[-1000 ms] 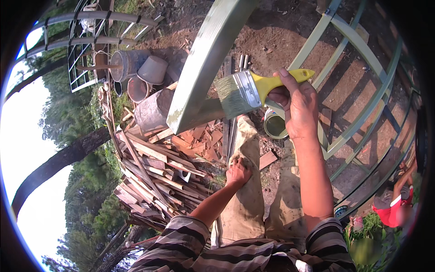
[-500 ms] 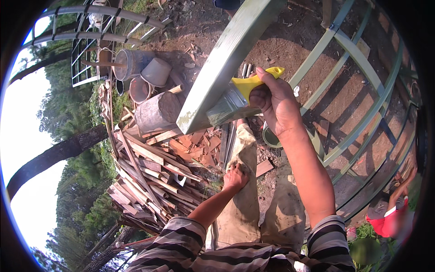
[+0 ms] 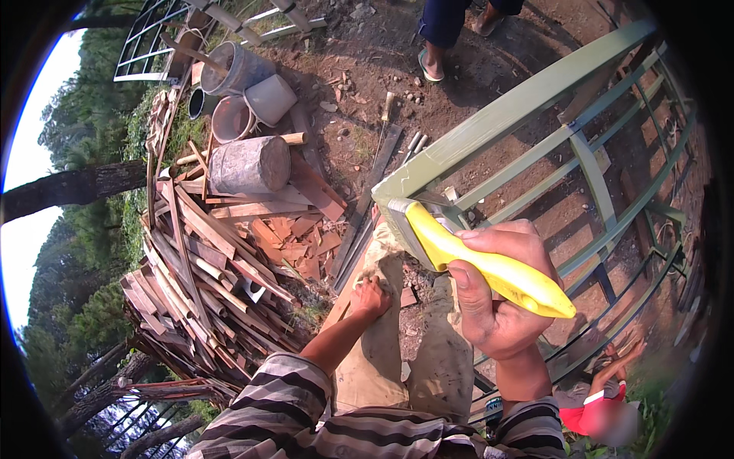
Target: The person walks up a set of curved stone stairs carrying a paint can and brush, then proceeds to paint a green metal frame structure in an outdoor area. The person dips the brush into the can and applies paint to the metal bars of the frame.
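My right hand (image 3: 508,287) grips a paintbrush (image 3: 497,271) by its yellow handle, thumb on the near side and fingers bent round behind. The brush's head is at the near end of a pale green wooden frame (image 3: 497,138), by its corner; whether the bristles touch the wood is hard to tell, as the handle partly hides them. The green on the frame looks thin and streaky near that end. My left hand (image 3: 369,297) rests on my trouser leg (image 3: 375,336) at the knee, fingers loosely bent and apart, with nothing visible in it.
Left of my legs lies a heap of wood strips (image 3: 199,268) with reddish broken pieces (image 3: 298,245). Several buckets (image 3: 248,164) stand beyond it. A handsaw (image 3: 382,145) lies on the dirt. A person's sandalled feet (image 3: 432,65) are ahead; another person in red (image 3: 592,413) is at lower right.
My right hand has come nearer and lower, turning the brush so its handle points toward the lower right. My view has shifted, the frame sits farther right, and a person's feet have appeared.
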Demonstrator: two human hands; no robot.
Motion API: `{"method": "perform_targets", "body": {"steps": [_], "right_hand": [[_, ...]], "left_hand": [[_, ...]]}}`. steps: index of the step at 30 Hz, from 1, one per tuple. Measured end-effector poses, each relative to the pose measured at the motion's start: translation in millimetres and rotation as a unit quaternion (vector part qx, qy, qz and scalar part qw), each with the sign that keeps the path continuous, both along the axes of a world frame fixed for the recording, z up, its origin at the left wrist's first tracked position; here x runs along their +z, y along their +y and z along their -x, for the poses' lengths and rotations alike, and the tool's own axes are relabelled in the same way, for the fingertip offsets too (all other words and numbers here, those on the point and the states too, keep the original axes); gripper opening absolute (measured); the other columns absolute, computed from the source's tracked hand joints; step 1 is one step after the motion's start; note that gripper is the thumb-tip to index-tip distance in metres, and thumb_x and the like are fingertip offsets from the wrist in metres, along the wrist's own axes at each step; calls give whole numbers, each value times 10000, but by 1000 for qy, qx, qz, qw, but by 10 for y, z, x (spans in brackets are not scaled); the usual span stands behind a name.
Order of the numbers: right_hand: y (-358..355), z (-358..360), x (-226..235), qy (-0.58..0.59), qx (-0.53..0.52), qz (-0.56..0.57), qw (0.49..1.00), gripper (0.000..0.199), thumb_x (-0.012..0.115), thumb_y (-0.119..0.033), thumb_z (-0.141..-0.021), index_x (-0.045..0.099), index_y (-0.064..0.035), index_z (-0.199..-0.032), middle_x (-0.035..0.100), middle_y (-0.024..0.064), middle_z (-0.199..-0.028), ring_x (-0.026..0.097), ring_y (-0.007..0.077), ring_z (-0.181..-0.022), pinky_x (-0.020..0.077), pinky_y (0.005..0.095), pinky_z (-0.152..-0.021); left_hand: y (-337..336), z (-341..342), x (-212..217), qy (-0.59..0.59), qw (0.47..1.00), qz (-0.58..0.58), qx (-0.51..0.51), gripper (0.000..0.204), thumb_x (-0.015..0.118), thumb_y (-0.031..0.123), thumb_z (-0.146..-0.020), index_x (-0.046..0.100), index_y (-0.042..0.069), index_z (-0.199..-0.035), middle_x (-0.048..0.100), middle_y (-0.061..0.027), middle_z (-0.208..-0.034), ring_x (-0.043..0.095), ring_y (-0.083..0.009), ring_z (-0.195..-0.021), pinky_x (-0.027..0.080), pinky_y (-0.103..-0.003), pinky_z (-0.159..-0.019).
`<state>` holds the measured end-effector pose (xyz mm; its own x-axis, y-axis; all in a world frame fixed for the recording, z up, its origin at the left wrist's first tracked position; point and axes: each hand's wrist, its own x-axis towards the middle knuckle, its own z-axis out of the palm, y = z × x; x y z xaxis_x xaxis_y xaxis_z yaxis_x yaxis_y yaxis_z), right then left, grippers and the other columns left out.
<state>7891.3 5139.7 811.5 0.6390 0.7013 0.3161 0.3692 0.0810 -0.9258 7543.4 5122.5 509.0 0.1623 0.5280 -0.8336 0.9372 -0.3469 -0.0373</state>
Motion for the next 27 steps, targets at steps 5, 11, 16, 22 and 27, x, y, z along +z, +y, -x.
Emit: {"method": "perform_targets", "body": {"steps": [5, 11, 16, 22, 27], "right_hand": [[179, -847, 227, -258, -247, 133, 924, 140, 711, -89, -966, 666, 30, -1026, 695, 109, -968, 664, 225, -816, 535, 320, -750], [166, -163, 123, -68, -47, 16, 996, 208, 787, -122, -901, 670, 24, -990, 700, 119, -942, 692, 234, -830, 547, 337, -750], [360, -594, 219, -154, -189, 153, 958, 143, 720, -122, -966, 688, 17, -963, 696, 89, -930, 648, 175, -787, 524, 304, -740], [401, -270, 280, -133, -25, 56, 989, 163, 775, -97, -913, 681, 3, -1000, 691, 79, -903, 671, 172, -791, 524, 292, -725], [556, -796, 445, -280, -190, 248, 908, 183, 723, -165, -973, 701, 16, -988, 715, 94, -900, 680, 161, -774, 524, 311, -682]], "left_hand": [[71, -70, 133, 12, 999, 32, 35, 656, 619, 412, -863, 492, 109, -1430, 475, -176, -1498, 471, -378, -1354, 421, -488, -1068], [122, -74, 101, 5, 998, 40, 38, 645, 628, 405, -870, 498, 101, -1424, 475, -179, -1507, 467, -384, -1366, 422, -496, -1081], [161, -142, 179, 20, 997, 55, 39, 630, 633, 407, -867, 517, 99, -1404, 489, -191, -1488, 484, -383, -1344, 433, -495, -1070], [98, -93, 105, 1, 999, 32, 34, 616, 662, 406, -853, 534, 89, -1366, 519, -188, -1429, 505, -400, -1305, 454, -489, -1046], [191, -235, 291, -15, 999, 25, 45, 578, 675, 393, -845, 565, 69, -1311, 539, -184, -1380, 521, -405, -1272, 468, -488, -1025]]}}
